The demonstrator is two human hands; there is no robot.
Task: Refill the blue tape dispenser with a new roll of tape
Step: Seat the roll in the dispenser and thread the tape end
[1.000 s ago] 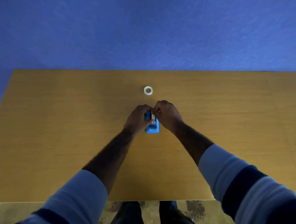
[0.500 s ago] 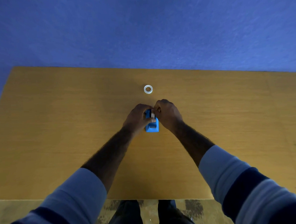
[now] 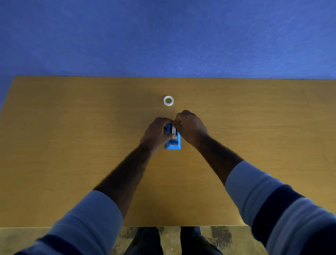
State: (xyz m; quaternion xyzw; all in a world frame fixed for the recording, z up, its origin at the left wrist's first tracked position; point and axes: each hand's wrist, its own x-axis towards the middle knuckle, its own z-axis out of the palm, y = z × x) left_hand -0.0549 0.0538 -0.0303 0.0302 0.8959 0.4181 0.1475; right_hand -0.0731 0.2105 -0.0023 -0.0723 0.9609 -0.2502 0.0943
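Blue dispenser point(image 3: 173, 143) mid-table point(image 3: 69, 150), left hand point(image 3: 156, 133) gripping it steady; right hand point(image 3: 191, 126) pinches roll point(image 3: 173, 129) into slot. Ring point(image 3: 168, 100) toward far edge, likely old core.

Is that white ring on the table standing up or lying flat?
Lying flat: the ring shows its round hole facing up, apart from both hands.

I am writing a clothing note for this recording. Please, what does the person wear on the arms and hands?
Both arms wear long sleeves in pale grey-blue with a broad dark navy stripe, pushed up so the forearms are bare. The left sleeve and right sleeve match. The left hand and right hand are bare: no gloves, and no rings or watch that I can see.
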